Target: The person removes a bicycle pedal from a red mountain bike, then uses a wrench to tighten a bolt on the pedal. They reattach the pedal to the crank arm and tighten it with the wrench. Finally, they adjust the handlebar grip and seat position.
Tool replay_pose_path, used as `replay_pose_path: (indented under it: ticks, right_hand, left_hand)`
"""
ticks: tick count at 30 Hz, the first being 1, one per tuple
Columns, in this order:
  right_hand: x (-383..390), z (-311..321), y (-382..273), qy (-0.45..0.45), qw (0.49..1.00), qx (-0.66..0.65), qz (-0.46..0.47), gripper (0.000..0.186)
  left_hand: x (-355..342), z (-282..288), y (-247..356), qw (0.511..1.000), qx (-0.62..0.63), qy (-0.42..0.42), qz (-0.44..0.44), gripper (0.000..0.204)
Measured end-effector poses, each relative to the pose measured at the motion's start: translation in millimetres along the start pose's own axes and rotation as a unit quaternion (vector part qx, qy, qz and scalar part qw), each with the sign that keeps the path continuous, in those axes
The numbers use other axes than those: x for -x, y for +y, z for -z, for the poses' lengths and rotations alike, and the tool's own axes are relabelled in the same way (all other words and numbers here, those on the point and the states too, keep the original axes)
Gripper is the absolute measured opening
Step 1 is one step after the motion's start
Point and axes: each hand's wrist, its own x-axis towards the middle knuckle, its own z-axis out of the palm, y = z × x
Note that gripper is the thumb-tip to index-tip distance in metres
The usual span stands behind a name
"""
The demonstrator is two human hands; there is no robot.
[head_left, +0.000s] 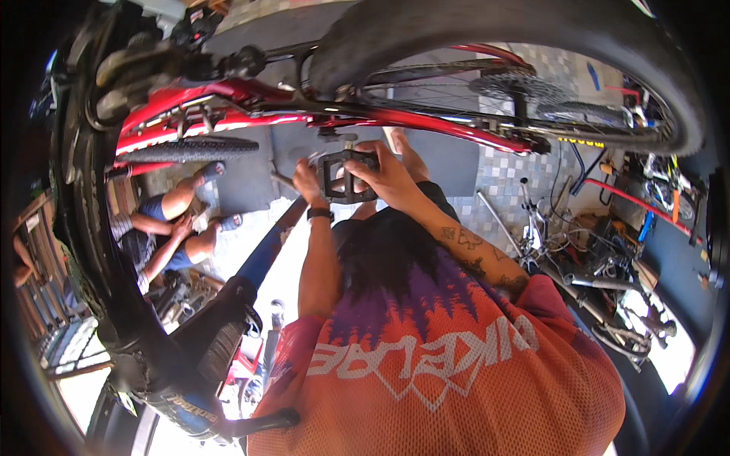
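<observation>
A black flat bicycle pedal (349,184) with a cage-like body is held in front of me, just below the red bicycle frame (372,118). My right hand (389,176) grips it from the right, with the thumb across its face and the fingers over its upper edge. At the pedal's left edge, my left hand (308,181) is closed with curled fingers; what lies inside them is hidden. A short pale metal piece (349,141) shows between the pedal and the frame.
A black repair stand (106,251) rises along the left. The rear wheel (684,106) hangs overhead at the right. Someone sits at the left, their legs (182,194) showing. Metal bike parts (532,224) and a red bar (639,205) crowd the right side.
</observation>
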Motion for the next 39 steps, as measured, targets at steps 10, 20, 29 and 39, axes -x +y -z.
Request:
replay_pose_path:
  ticks: [10, 20, 29, 39]
  right_hand:
    - [110, 356, 82, 0.290, 0.944, -0.149, -0.042, 0.044]
    - [24, 607, 89, 0.339, 0.873, -0.251, -0.244, 0.053]
    - [56, 591, 40, 0.261, 0.960, -0.070, -0.078, 0.054]
    - [86, 632, 3, 0.038, 0.895, 0.281, -0.345, 0.028]
  left_hand:
    - [132, 27, -34, 0.982, 0.029, -0.138, 0.125, 0.035]
    - [270, -36, -3, 0.911, -0.007, 0.014, 0.413, 0.043]
    - [305, -121, 50, 0.939, 0.012, -0.050, 0.339, 0.041]
    - [344, -170, 96, 0.838, 0.132, -0.196, 0.492, 0.050]
